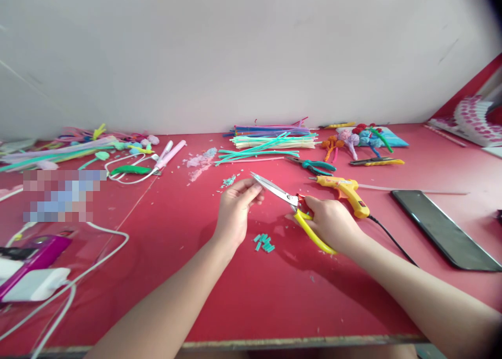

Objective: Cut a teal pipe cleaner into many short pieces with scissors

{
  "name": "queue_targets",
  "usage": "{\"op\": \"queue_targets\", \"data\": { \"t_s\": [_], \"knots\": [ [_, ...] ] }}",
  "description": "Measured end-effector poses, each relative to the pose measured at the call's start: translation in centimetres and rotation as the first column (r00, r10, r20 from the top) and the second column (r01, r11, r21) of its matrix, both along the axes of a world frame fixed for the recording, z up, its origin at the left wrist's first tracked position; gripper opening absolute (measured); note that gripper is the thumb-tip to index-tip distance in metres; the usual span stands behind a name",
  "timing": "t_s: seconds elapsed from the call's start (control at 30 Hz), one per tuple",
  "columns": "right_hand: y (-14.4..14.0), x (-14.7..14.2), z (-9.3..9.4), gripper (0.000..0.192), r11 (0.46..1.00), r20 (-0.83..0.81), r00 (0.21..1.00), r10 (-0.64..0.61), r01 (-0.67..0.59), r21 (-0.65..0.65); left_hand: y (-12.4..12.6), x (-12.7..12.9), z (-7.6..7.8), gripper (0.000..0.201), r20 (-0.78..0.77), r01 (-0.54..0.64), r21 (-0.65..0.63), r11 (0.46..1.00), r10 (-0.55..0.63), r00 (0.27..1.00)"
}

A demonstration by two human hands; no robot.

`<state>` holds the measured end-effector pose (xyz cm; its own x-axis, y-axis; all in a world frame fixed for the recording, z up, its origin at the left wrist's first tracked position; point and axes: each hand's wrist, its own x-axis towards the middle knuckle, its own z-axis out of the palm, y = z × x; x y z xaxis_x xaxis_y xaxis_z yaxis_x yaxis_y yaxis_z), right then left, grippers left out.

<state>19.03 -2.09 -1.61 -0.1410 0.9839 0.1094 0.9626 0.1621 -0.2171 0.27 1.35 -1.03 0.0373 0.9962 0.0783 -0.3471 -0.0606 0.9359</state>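
My right hand grips the yellow handles of a pair of scissors, whose silver blades point left toward my left hand. The fingers of my left hand are pinched together right at the blade tips; whatever they hold is too small to make out. Below and between both hands lies a small heap of short teal pipe-cleaner pieces on the red table. More teal scraps lie just beyond my left hand.
A yellow glue gun with a black cord lies right of the scissors, teal-handled pliers behind. Bundled pipe cleaners, finished pipe-cleaner flowers, a dark phone, a white charger and cables surround the work spot.
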Motion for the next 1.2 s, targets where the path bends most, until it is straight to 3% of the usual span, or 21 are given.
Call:
{"op": "queue_targets", "data": {
  "t_s": [0.13, 0.23, 0.37, 0.47, 0.6, 0.73, 0.93, 1.03, 1.2],
  "knots": [
    [0.2, 0.1, -0.2, 0.036, 1.000, -0.052, 0.999, -0.010, 0.011, 0.006, 0.0, 0.0, 0.0, 0.011, -0.019, 0.004, 0.011, 1.000, -0.004, 1.000],
    [0.3, -0.1, -0.2, 0.031, 0.999, -0.243, 0.970, -0.033, 0.028, -0.024, -0.4, 0.4, 0.0, 0.011, -0.089, 0.125, -0.019, 0.992, -0.126, 0.988],
    [0.0, -0.3, 0.4, 0.022, 0.990, -0.590, 0.804, -0.067, -0.020, -0.139, -1.2, 1.1, 0.2, 0.014, -0.226, 0.386, -0.104, 0.916, -0.400, 0.888],
    [-0.2, -0.3, 1.0, 0.017, 0.967, -0.722, 0.686, -0.094, -0.108, -0.229, -1.6, 1.4, 0.3, 0.016, -0.289, 0.483, -0.117, 0.868, -0.495, 0.820],
    [-0.4, -0.2, 1.3, 0.017, 0.946, -0.756, 0.650, -0.083, -0.187, -0.265, -1.7, 1.4, 0.2, 0.017, -0.320, 0.545, -0.147, 0.825, -0.561, 0.763],
    [-0.4, -0.5, 1.2, 0.011, 0.947, -0.767, 0.630, -0.124, -0.156, -0.281, -1.8, 1.4, 0.0, 0.015, -0.377, 0.481, -0.150, 0.864, -0.500, 0.780],
    [-0.4, -0.8, 1.2, 0.020, 0.944, -0.716, 0.689, -0.112, -0.151, -0.292, -2.0, 1.5, -0.1, 0.011, -0.462, 0.443, -0.161, 0.882, -0.464, 0.756],
    [-0.1, -0.5, 0.9, 0.027, 0.971, -0.598, 0.799, -0.055, -0.097, -0.220, -1.7, 1.3, 0.1, 0.011, -0.413, 0.389, -0.121, 0.913, -0.403, 0.816],
    [0.2, 0.1, 0.3, 0.036, 0.996, -0.213, 0.976, -0.050, 0.033, -0.085, -0.9, 0.9, 0.2, 0.013, -0.283, 0.201, -0.067, 0.977, -0.212, 0.935]
  ]
}}
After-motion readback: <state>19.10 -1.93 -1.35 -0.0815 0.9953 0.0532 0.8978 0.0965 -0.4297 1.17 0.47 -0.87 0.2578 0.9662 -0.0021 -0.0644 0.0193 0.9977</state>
